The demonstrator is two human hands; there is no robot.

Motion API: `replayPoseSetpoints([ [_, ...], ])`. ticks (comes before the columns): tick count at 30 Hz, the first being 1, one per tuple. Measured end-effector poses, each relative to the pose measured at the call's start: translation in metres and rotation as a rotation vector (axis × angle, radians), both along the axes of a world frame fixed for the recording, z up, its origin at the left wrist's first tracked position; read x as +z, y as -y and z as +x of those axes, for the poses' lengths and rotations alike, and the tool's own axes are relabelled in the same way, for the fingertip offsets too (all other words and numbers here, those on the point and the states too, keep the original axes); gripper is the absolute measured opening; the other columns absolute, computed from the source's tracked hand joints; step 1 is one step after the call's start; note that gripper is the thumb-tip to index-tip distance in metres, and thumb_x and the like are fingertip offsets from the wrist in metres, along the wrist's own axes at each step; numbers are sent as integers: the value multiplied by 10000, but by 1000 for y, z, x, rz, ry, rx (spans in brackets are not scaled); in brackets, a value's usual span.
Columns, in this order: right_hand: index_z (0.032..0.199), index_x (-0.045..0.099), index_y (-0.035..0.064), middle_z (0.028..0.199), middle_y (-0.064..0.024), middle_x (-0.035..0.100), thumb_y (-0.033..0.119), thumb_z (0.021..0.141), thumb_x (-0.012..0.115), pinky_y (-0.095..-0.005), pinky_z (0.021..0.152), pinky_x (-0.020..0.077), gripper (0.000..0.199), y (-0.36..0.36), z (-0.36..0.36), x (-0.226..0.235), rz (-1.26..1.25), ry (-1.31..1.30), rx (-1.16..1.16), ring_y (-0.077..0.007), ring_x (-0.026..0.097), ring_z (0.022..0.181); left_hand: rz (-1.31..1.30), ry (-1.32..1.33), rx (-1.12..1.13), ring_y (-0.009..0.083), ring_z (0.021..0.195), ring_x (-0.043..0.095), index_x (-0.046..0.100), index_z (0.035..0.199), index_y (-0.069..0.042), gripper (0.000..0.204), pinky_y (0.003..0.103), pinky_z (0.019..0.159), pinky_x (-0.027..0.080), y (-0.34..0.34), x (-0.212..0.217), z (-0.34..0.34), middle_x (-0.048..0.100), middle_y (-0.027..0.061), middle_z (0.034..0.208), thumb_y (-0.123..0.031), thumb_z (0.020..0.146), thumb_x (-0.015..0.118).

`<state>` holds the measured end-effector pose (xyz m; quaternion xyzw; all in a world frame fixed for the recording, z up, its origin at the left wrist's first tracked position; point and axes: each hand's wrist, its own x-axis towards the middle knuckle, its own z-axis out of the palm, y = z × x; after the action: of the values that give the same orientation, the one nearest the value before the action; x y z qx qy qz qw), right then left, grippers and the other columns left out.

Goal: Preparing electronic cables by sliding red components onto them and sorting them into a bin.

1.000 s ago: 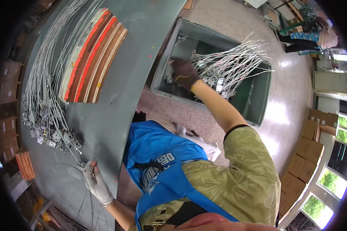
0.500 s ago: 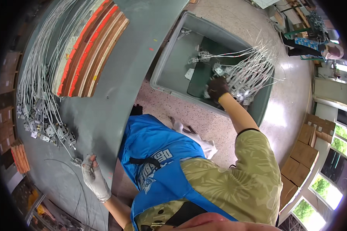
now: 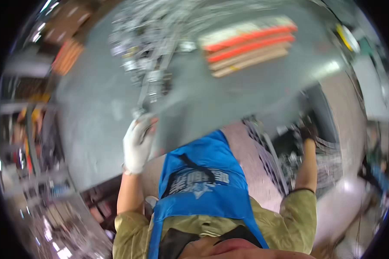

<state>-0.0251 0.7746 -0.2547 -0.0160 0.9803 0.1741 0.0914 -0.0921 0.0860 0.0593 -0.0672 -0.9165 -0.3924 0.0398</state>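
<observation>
From the head camera, which is blurred by motion, we see our left hand (image 3: pixel 138 144) in a white glove resting at the near edge of the grey table (image 3: pixel 95 116), its fingers curled around the near end of a thin metal wire piece (image 3: pixel 143 113) that runs away from us toward the far side. That piece leads up into a heap of grey wire assemblies (image 3: pixel 151 47) with small metal fittings, spread over the far left part of the table; the blur keeps us from telling single pieces apart. To the right of the heap, well apart from our left hand, lies a stack of long flat strips (image 3: pixel 246 45), some orange-red, some pale wood and cardboard brown, laid side by side. Our right hand (image 3: pixel 309 129) in a dark glove is stretched out to the right, below the table's edge, down among a bundle of wires in a dark bin (image 3: pixel 324 108) standing on the floor; we cannot tell whether this hand is gripping anything or spread, since blur and the wires hide the fingers. Between our arms hangs the blue apron (image 3: pixel 203 181) over an olive shirt. At the left edge, cluttered shelves (image 3: pixel 26 142) appear only as smears of colour.
</observation>
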Motion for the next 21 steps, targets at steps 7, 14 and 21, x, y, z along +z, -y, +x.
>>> replayPoseSetpoints([
  [7, 1134, 676, 37, 1202, -214, 648, 521, 904, 554, -447, 934, 493, 549, 85, 63, 56, -353, 398, -505, -351, 590, 1178, -9, -174, 248, 278, 926, 667, 658, 1116, -12, 231, 323, 829, 517, 52, 0, -53, 669, 162, 1018, -51, 889, 643],
  [14, 1205, 625, -5, 1217, -221, 632, 326, 959, 574, -412, 941, 463, 415, 122, 37, 90, -774, -117, -532, -361, 603, 1098, -122, 78, 69, 403, 941, 655, 619, 1200, -24, 323, 413, 828, 516, 54, 2, -71, 680, 239, 1031, -151, 902, 610],
  [21, 1283, 604, 15, 1160, -152, 683, 334, 971, 596, -392, 863, 534, 446, 388, -54, 292, -2001, 280, -356, -270, 695, 973, 104, 404, 247, 107, 578, 587, 628, 1087, -6, 172, 279, 540, 477, 102, 52, 23, 640, 78, 762, -84, 941, 584],
])
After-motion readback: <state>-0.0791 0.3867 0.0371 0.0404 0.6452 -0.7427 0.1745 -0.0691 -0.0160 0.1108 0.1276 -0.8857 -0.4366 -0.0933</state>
